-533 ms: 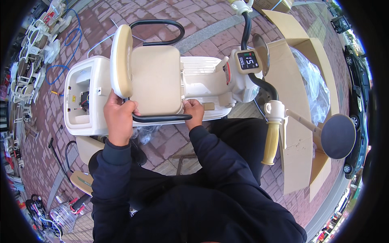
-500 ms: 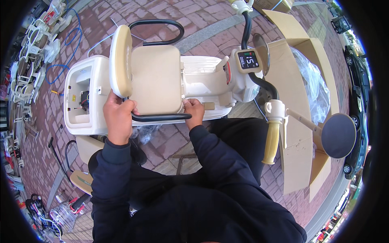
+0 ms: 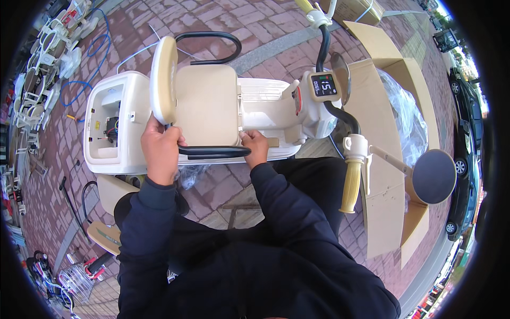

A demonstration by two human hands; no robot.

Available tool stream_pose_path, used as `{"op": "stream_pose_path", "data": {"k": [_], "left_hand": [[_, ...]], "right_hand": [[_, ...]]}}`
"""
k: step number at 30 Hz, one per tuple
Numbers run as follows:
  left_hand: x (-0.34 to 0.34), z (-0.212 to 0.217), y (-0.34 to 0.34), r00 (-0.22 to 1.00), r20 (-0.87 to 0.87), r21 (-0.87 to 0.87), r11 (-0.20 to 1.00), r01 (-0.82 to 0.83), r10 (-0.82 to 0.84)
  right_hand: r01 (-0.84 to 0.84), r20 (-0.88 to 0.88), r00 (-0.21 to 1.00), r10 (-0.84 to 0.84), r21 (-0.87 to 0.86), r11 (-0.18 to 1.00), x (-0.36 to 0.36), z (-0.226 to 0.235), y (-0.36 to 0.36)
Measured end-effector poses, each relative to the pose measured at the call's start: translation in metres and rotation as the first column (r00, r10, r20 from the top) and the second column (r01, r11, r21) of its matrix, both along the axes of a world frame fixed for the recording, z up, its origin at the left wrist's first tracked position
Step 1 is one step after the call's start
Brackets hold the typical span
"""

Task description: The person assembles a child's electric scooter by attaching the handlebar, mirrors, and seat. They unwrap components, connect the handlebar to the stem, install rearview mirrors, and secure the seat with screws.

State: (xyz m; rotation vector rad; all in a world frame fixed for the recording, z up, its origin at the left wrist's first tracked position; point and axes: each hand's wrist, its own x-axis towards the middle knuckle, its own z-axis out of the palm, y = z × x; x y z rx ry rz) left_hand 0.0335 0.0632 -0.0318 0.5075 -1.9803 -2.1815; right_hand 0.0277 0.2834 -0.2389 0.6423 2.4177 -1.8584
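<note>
A cream-and-white electric scooter stands across in front of me, with a padded beige seat (image 3: 207,103) and an upright backrest (image 3: 166,80). My left hand (image 3: 161,151) is closed around the rear end of the near black armrest (image 3: 215,152), just below the backrest. Its fingers are partly hidden behind the bar. At the seat's near front corner, my right hand (image 3: 256,147) pinches the seat edge, close to the armrest's curved front end. The far armrest (image 3: 212,34) sticks out beyond the seat. Behind the backrest, the open rear compartment (image 3: 119,80) shows wires inside.
On the right are the scooter's handlebar grip (image 3: 351,186), round mirror (image 3: 434,176) and lit display (image 3: 324,86). An open cardboard box (image 3: 385,212) with clear plastic film (image 3: 406,117) stands beyond. A blue hose (image 3: 79,87) lies on the brick paving at left, near piled white parts (image 3: 40,90).
The seat and backrest appear slightly farther right and lower, while the handlebar sits a little farther left, as the view shifts. Both hands keep their places on the scooter.
</note>
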Motion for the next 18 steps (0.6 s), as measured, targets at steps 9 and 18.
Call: {"op": "stream_pose_path", "data": {"k": [9,18], "left_hand": [[-0.003,-0.027,-0.026,1.000,-0.028,-0.160,0.987,0.008,-0.013],[0.005,-0.009,-0.013,0.997,0.069,-0.288,0.956,0.052,-0.033]], "right_hand": [[0.017,-0.001,1.000,-0.017,0.044,0.999,-0.004,-0.008,0.001],[0.055,0.140,0.990,-0.004,-0.363,0.930,-0.024,0.012,0.007]]}}
